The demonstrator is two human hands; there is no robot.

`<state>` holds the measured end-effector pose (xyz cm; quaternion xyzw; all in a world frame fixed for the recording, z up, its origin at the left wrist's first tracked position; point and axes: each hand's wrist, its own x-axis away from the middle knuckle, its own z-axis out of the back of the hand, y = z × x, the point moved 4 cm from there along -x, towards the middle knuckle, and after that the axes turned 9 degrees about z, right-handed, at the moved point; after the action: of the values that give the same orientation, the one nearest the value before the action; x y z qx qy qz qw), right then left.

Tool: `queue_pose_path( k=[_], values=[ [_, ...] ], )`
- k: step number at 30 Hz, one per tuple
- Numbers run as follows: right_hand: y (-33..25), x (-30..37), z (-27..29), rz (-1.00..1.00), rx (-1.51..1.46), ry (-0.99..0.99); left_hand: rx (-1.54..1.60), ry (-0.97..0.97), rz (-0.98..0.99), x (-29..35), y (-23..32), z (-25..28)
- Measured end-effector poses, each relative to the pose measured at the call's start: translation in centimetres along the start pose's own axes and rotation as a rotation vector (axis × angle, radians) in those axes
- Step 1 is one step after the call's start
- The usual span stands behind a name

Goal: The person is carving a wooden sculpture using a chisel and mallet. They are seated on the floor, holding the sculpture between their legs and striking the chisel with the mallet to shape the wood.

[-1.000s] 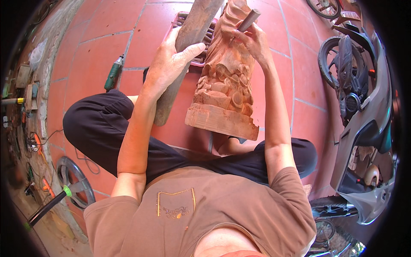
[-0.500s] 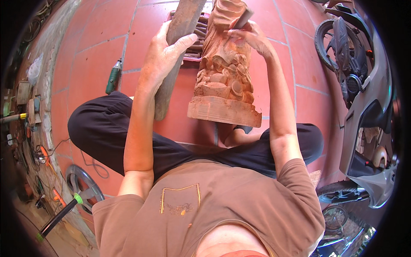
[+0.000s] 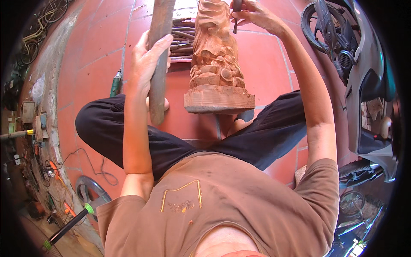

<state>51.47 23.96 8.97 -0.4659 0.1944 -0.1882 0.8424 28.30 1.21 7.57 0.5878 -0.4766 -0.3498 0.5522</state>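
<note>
Resting before the bent legs, the carved wooden statue could be gouged if the chisel, pinched just beside it by the fingers of the right hand, were knocked askew by the wooden club gripped in the fingers of the left hand.

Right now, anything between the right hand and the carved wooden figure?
Nothing visible but the slim dark tool in the right hand, near the upper right of the carved wooden figure. The wooden bar in the left hand is left of the figure.
</note>
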Motion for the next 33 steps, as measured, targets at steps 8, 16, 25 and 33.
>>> queue_pose_path(
  k=[8,16,25,33],
  values=[
    [2.4,1.9,0.4,-0.016,-0.213,0.100,-0.076,-0.142,-0.009,0.1,5.1,0.3],
    [5.4,3.5,-0.8,-0.124,-0.133,0.270,-0.244,-0.364,0.027,-5.3,6.4,-3.1],
    [8.6,3.0,-1.8,-0.124,-0.280,0.351,-0.276,-0.365,0.052,-9.7,3.4,-4.3],
    [11.6,2.8,-4.8,-0.127,-0.273,0.681,-0.245,-0.342,0.076,-12.1,2.2,-4.1]
  ],
)
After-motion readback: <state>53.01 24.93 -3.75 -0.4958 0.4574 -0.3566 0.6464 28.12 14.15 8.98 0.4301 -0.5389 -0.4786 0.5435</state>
